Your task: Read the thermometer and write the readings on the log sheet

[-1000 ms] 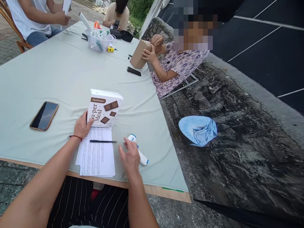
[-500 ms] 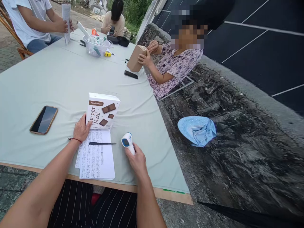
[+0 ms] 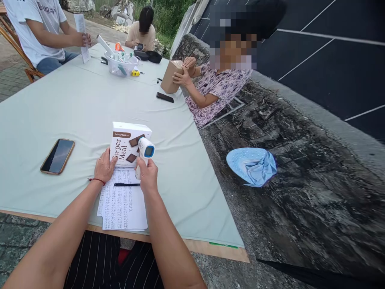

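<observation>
My left hand (image 3: 104, 165) grips the lower left edge of a white box (image 3: 120, 141) with brown chocolate pictures, which stands upright on the table. In my right hand (image 3: 147, 175) is a white and blue infrared thermometer (image 3: 146, 147), its fingers closed round the handle. The thermometer's head is in front of the box's right side and hides part of the print; whether they touch I cannot tell. Printed sheets (image 3: 124, 208) lie below the box, and a black pen (image 3: 126, 184) rests across them, its right end hidden by my right hand.
A smartphone (image 3: 57, 156) lies at the left on the cloth-covered table (image 3: 75, 108). Farther back are a plastic basket (image 3: 120, 69), a yellow tape measure (image 3: 135, 73) and a black object (image 3: 165, 97). A person at the right holds a cardboard box (image 3: 170, 78). A blue hat (image 3: 252, 166) lies beyond the table's right edge.
My right hand has brought the thermometer left and up from beside the papers to the front of the box. My left hand stays on the box.
</observation>
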### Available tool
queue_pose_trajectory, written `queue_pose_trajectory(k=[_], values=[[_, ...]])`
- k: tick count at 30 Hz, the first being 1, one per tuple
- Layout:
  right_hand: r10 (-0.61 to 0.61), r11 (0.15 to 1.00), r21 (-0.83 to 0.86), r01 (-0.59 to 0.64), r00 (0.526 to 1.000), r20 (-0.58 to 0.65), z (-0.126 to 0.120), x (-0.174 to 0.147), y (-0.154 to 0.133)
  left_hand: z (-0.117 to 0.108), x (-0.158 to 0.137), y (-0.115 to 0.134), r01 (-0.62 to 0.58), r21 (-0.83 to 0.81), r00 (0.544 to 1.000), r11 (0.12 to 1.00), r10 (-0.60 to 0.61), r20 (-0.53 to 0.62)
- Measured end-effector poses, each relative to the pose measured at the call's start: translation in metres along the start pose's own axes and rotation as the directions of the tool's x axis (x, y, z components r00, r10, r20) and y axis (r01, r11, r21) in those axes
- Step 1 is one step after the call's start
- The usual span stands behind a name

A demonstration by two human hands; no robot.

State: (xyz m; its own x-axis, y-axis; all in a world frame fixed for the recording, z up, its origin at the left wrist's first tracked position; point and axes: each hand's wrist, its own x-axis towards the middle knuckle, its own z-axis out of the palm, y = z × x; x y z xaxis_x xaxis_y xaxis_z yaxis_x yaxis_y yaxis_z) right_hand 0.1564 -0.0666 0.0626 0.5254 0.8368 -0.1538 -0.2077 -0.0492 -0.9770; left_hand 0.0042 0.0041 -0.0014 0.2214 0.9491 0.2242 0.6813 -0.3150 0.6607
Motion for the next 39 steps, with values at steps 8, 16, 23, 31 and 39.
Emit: queue_pose_trajectory(k=[8, 16, 23, 31, 39], values=[[-0.021, 0.998, 0.06, 0.02, 1.0, 0.007, 0.0082, 0.0064, 0.0025, 0.003, 0.001, -0.0027, -0.012, 0.018, 1.0, 1.0, 0.012, -0.012], [0.0, 1.0, 0.021, 0.0, 1.0, 0.0, 0.0046, 0.0096, 0.0029, 0.0038, 0.0011, -0.0041, -0.016, 0.006, 1.0, 1.0, 0.017, -0.016], [-0.006, 1.0, 0.006, 0.006, 1.0, 0.024, 0.0044, 0.0096, 0.0013, 0.0037, 0.0007, -0.0042, -0.007, 0.003, 1.0, 1.0, 0.007, -0.017], [0.005, 1.0, -0.004, -0.005, 0.999, 0.034, 0.0025, 0.0077, -0.0002, 0.0017, -0.0001, -0.0025, 0.01, -0.02, 1.0, 1.0, -0.01, 0.001], [0.042, 0.998, 0.038, -0.043, 0.998, 0.043, 0.0027, 0.0034, -0.0009, 0.0031, 0.0004, -0.005, -0.01, -0.02, 1.0, 1.0, 0.01, -0.008]])
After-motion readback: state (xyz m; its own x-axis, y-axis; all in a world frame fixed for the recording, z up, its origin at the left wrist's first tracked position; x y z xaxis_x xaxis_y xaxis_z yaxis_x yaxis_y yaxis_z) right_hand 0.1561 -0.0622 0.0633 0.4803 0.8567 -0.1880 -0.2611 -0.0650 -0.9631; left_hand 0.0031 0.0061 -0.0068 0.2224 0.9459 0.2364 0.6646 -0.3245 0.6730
